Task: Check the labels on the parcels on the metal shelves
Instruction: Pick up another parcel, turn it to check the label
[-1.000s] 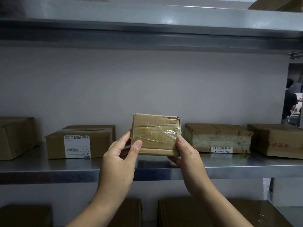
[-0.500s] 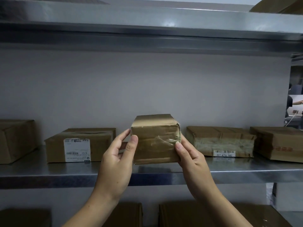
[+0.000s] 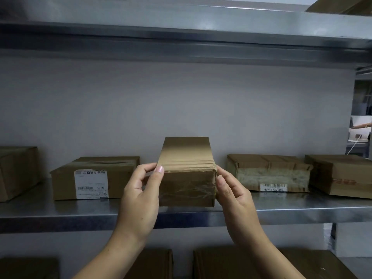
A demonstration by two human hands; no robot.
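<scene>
Currently | left hand (image 3: pixel 141 200) and right hand (image 3: pixel 235 200) clamp the taped parcel (image 3: pixel 187 178) by its sides | parcel low over the metal shelf (image 3: pixel 302 207) front edge, no label showing | advice: rotate slowly, thumbs clear of faces, until a label appears

Single head-worn view, facing the metal shelf (image 3: pixel 281 210) straight on, close, roughly at shelf level

Dim and soft, with glare along the upper shelf (image 3: pixel 181 16).
</scene>
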